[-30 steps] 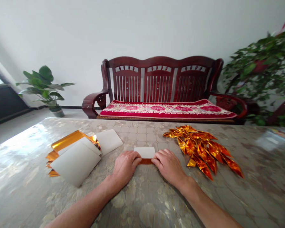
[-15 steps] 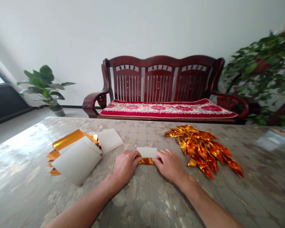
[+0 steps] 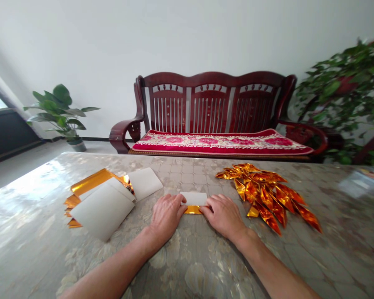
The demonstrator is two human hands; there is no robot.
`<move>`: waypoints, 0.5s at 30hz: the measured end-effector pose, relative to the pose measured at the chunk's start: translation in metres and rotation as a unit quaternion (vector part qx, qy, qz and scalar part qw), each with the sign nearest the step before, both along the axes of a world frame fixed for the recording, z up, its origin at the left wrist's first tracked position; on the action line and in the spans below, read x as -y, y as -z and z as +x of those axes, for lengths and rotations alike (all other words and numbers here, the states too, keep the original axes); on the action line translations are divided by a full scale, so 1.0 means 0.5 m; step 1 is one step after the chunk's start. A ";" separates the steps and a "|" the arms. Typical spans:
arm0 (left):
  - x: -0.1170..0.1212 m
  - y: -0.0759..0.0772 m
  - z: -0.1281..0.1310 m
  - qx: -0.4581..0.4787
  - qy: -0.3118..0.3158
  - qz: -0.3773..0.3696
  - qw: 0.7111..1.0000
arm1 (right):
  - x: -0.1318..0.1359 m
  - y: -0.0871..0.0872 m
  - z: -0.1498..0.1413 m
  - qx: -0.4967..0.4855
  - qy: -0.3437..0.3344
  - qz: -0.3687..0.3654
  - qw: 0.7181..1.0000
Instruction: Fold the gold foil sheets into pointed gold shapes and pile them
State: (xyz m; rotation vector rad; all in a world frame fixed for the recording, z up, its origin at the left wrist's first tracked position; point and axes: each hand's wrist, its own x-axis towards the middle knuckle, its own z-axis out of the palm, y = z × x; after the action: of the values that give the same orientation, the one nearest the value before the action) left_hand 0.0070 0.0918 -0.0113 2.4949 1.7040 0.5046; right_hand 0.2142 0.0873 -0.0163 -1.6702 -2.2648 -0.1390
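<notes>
A sheet of gold foil paper (image 3: 193, 199) lies on the table between my hands, white side up. Its near edge is folded over into a narrow shiny gold strip. My left hand (image 3: 167, 212) grips the left end of this fold with thumb and fingers, while my right hand (image 3: 223, 215) pinches the right end. Parts of the sheet's ends are hidden under the fingers. To the right rests a pile of folded gold foil ingots (image 3: 264, 193) with pointed ends. On the left is a loose stack of foil paper sheets (image 3: 104, 209), some white side up and some gold.
The table (image 3: 187, 265) has a glossy patterned cover. A clear plastic bag (image 3: 360, 184) lies at its right side. Behind the table stands a dark red wooden bench (image 3: 210, 106) with a red floral cushion. Potted plants (image 3: 60, 112) flank the bench on both sides.
The gold strip at the near edge looks smoother and brighter now. Both hands keep nearly the same place on the paper; the whole view has shifted slightly.
</notes>
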 end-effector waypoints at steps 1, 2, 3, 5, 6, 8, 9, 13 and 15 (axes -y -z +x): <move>0.000 0.000 0.000 -0.002 -0.001 0.002 1.000 | 0.000 0.000 0.000 0.001 0.000 0.001 1.000; 0.000 0.000 0.001 -0.004 -0.001 0.003 1.000 | 0.000 0.001 0.000 0.002 -0.001 0.003 1.000; 0.000 0.000 0.001 -0.006 -0.003 0.004 1.000 | 0.001 0.001 -0.001 0.004 -0.001 0.004 1.000; 0.000 0.000 0.002 -0.013 -0.005 0.007 1.000 | 0.002 0.002 -0.001 0.006 0.001 0.006 1.000; 0.000 0.000 0.002 -0.017 -0.005 0.008 1.000 | 0.003 0.002 -0.002 0.007 0.002 0.007 1.000; -0.001 0.001 0.003 -0.026 -0.005 0.012 1.000 | 0.004 0.002 -0.002 0.008 0.006 0.008 1.000; -0.001 0.001 0.004 -0.031 -0.004 0.015 0.999 | 0.004 0.002 -0.003 0.008 0.007 0.010 1.000; -0.001 0.002 0.007 -0.050 0.001 0.025 0.998 | 0.004 0.002 -0.005 0.011 0.010 0.013 1.000; 0.000 0.002 0.008 -0.061 0.003 0.028 0.998 | 0.004 0.003 -0.005 0.012 0.014 0.014 1.000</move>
State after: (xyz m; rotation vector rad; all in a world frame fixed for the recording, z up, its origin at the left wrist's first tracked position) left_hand 0.0112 0.0918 -0.0123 2.6206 1.7459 0.4142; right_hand 0.2115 0.0854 -0.0176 -1.6960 -2.2463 -0.1962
